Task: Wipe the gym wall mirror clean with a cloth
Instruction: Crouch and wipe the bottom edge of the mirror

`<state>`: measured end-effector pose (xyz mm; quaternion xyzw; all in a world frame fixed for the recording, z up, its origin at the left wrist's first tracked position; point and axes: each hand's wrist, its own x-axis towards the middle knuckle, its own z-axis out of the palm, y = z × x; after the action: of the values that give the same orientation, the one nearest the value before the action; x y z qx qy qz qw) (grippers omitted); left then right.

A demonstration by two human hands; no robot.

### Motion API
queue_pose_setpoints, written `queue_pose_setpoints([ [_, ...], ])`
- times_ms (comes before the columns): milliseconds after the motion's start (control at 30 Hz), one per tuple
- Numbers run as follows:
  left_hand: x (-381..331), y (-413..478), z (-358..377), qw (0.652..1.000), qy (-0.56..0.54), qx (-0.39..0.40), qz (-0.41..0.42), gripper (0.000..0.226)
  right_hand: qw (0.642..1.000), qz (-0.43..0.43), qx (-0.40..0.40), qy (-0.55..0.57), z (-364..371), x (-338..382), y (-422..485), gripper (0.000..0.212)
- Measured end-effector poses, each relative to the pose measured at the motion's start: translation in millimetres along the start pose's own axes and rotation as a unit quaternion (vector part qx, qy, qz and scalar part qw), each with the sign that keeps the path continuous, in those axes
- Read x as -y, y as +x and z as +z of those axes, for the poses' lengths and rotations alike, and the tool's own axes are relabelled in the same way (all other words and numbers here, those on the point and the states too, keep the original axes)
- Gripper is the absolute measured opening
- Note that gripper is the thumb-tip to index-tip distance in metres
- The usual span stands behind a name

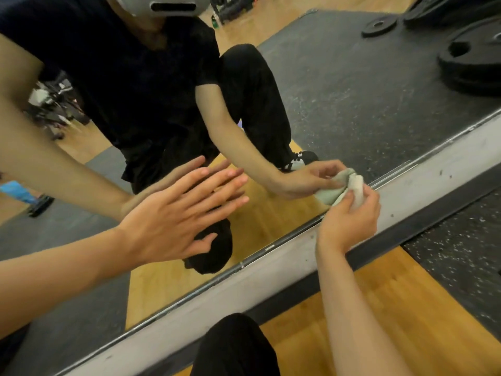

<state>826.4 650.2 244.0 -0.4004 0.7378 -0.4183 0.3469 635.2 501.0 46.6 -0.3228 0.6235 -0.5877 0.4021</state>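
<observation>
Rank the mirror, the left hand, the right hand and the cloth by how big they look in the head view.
1. mirror, fills most of the frame.
2. left hand, spread flat.
3. right hand, curled, so its rank below the left is unsure.
4. cloth, bunched in its grip.

- Even, warm, moderately bright indoor light recorded; source not seen.
- Shadows rendered soft and faint.
- Fingertips of the left hand (173, 213) and the cloth (355, 187) softened by slight motion blur.
- Background reflected in the mirror (352, 85) at upper left smeared, out of focus.
- Dark clothing crushed to black; edges stretched by the wide lens.
</observation>
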Motion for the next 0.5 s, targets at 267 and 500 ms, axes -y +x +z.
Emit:
queue_pose_setpoints([
  [267, 3, 6, 7, 0.999, -0.023, -0.046, -0.016, 0.074, 0.997, -0.035, 0.062, 0.006, -2, -24, -47, 0.019],
  [500, 8, 9, 19, 0.998, -0.008, -0.062, -0.008, 0.074, 0.998, 0.003, -0.064, 0.02, 6, 7, 86, 0.018],
])
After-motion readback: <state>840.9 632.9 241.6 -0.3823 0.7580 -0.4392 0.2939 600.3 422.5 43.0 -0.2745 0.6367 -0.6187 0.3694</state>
